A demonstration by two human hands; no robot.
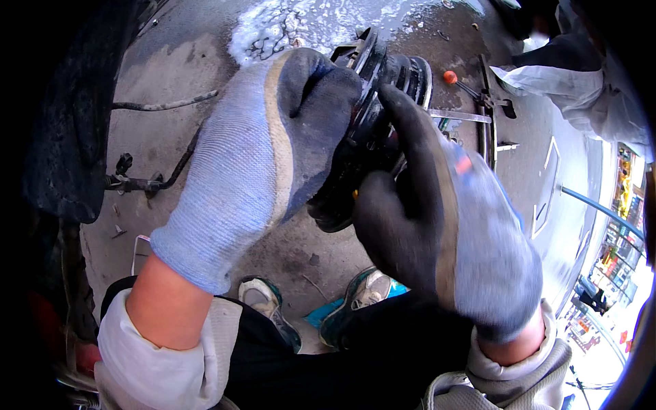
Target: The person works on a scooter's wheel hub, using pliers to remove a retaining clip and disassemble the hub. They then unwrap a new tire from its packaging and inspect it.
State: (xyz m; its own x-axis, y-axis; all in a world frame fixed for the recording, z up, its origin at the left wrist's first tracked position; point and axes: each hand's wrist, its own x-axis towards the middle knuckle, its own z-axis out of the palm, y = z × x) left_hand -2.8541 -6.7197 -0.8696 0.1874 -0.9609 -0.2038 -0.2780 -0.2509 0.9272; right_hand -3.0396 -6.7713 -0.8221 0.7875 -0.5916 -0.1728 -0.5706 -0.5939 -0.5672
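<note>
A black round part with a grooved rim [410, 75], like a small wheel, is held up in front of me over the ground. My left hand [311, 102], in a blue knitted glove with a dark coated palm, is closed round its left side with the fingers curled. My right hand [427, 205], in a matching glove, is at the part's right side. Its index finger is stretched out along the part and the thumb is apart from it. The other right fingers are hidden, and the glove's back is blurred by motion.
Wet white foam [294, 31] lies on the concrete beyond my hands. A tool with an orange ball end [449, 77] lies at the right near a metal bar [486, 109]. A dark rod with a clamp [140, 183] is at the left. My shoes [270, 307] are below.
</note>
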